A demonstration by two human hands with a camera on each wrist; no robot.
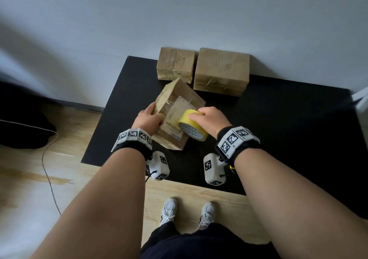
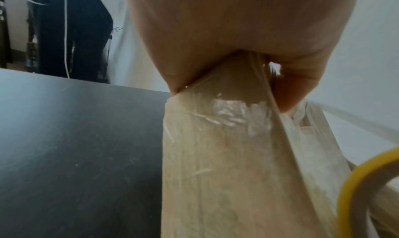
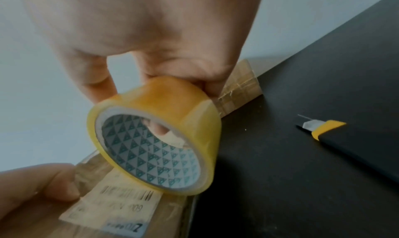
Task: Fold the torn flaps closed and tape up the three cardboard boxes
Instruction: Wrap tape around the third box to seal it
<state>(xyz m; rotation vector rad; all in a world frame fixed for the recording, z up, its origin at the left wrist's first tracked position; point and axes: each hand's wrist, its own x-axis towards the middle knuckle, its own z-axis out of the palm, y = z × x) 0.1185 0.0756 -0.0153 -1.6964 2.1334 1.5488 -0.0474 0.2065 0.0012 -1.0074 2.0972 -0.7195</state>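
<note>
Cardboard box (image 1: 179, 107) lies skewed, long axis toward the far-left; left hand (image 1: 148, 118) grips it, right hand (image 1: 211, 119) grips tape roll (image 1: 192, 124).

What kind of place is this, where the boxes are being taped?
Probably a room in a home or small office, not a warehouse: a low black matte table stands against a plain white wall on a light wooden plank floor, with three brown cardboard boxes on it.
</note>
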